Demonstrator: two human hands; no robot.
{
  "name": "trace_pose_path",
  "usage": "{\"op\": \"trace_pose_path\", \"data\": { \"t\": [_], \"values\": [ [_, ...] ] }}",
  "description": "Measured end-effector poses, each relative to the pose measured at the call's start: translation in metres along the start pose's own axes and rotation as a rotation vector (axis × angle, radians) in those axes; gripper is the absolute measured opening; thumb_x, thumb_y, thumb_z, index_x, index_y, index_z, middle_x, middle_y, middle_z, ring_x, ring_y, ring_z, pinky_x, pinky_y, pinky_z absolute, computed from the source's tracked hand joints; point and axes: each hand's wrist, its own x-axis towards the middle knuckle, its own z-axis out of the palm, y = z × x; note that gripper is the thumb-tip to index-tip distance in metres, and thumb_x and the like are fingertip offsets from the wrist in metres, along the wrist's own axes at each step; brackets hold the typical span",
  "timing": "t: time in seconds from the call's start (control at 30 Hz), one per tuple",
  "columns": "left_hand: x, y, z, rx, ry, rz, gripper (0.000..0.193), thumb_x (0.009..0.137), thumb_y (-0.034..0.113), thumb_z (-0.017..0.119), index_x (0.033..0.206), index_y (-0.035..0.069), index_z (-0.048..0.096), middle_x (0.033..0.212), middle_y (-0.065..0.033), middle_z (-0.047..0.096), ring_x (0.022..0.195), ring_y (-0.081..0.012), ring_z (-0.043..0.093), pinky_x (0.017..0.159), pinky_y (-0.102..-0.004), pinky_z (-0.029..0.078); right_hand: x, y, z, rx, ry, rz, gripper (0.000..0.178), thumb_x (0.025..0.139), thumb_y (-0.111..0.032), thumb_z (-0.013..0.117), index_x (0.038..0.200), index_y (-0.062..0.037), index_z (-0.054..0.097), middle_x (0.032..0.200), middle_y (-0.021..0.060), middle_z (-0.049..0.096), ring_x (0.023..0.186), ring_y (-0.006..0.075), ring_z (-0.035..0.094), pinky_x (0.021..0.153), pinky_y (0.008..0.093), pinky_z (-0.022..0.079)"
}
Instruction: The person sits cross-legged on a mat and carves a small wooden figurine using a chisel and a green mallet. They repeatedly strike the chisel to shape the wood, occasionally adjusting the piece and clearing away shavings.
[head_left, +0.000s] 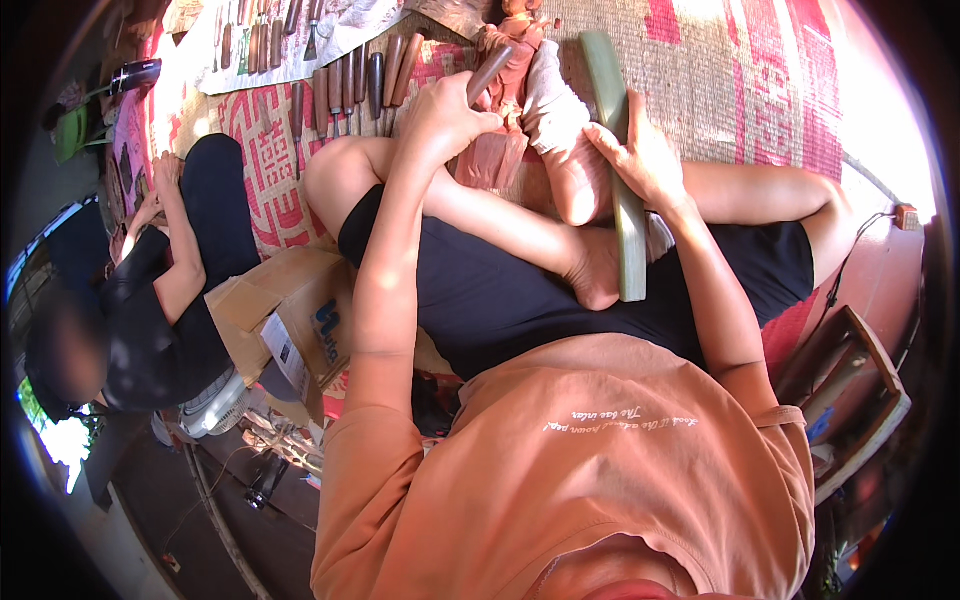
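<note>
My left hand point(445, 118) is closed around the brown wooden handle point(490, 75) of what looks like a carving chisel; its blade is not visible. Just beyond that hand stands a reddish-brown carved wooden figure point(508, 88) on a rough block base point(492, 162), close to my feet. My right hand point(650, 165) grips a long, flat green bar point(607, 90), thumb on one side and fingers on the other. The bar's near end rests by my ankle. A pale cloth point(550, 95) lies over the front of my foot point(577, 188), beside the figure.
Several wooden-handled chisels point(348, 85) lie on the red and straw-coloured mat point(735, 70), with more on a pale sheet point(330, 55). An opened cardboard box point(285, 300) stands left of me. Another person point(175, 290) sits at far left. A wooden frame point(870, 400) is at right.
</note>
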Motion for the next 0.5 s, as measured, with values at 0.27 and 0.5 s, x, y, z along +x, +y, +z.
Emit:
{"op": "trace_pose_path", "data": {
  "t": [0.27, 0.5],
  "values": [
    [0.009, -0.014, 0.009, 0.001, -0.039, -0.08, 0.025, 0.067, 0.025, 0.079, 0.073, 0.005, 0.066, 0.063, -0.009, 0.064, 0.06, -0.0191, 0.064, 0.06, -0.0337, 0.049, 0.001, 0.001, 0.0, -0.014, -0.007, -0.041, 0.083, 0.084, -0.059, 0.056, 0.136, -0.0013, 0.029, 0.094, 0.0266, 0.066, 0.091, 0.0417, 0.065, 0.085, 0.0481, 0.05],
    [0.008, 0.015, -0.016, 0.122, 0.127, -0.063, 0.023, 0.072, 0.027, 0.078, 0.078, 0.007, 0.069, 0.06, -0.0083, 0.063, 0.057, -0.0179, 0.062, 0.057, -0.033, 0.048, 0.004, 0.003, 0.001, -0.008, 0.007, -0.064, 0.081, 0.083, -0.057, 0.057, 0.135, -0.0011, 0.03, 0.094, 0.0271, 0.066, 0.092, 0.0424, 0.064, 0.085, 0.0482, 0.05]
  ]
}}
